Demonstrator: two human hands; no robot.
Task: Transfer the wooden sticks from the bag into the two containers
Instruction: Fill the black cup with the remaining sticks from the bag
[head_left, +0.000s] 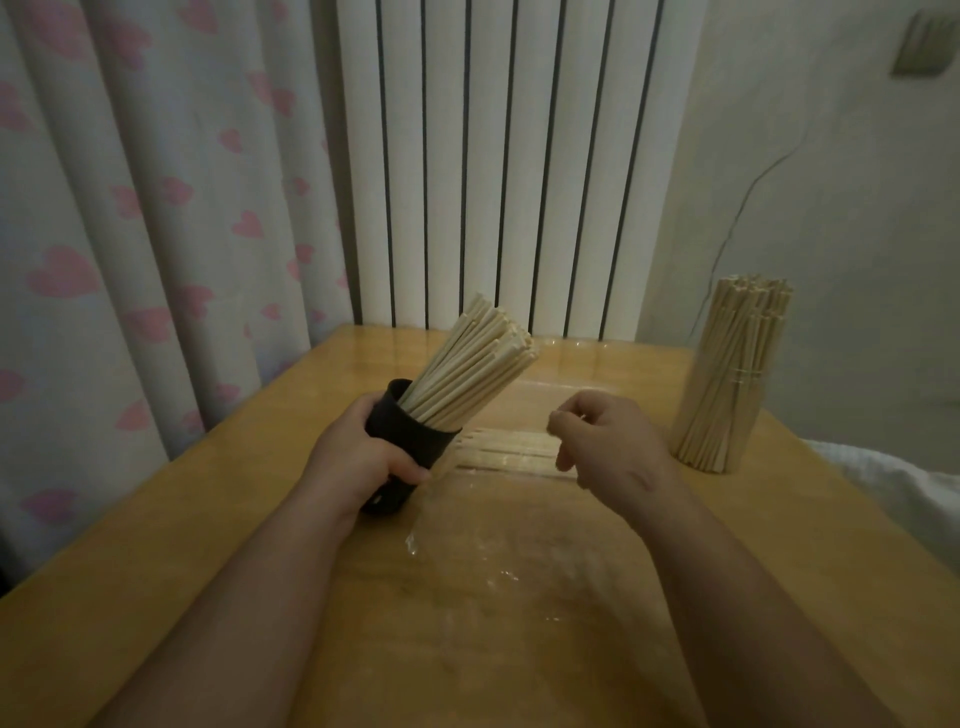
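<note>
Loose wooden sticks (511, 451) lie flat in a row inside the clear bag (467, 540), which is spread on the bench (249, 519), just right of the black container (410, 447).

The left hand (358, 452) grips the container around its wall and tilts its mouth toward the loose sticks. A full bundle (467, 369) fans out of it.

The right hand (608, 441) hovers over the row. Its fingers (563, 423) are curled with thumb and forefinger close together. Whether they pinch a stick cannot be determined.

Probable step: pick up the loose sticks and feed them into the tilted container.

1. Gather several sticks parallel and pinch them near one end.
2. Insert them along the lower side of the bundle.
3. Maintain the tilt so the packed sticks do not slide out.
4. Avoid snagging the bag film.

The clear container (727, 384) stands upright at the far right, well apart, and appears full.
</note>
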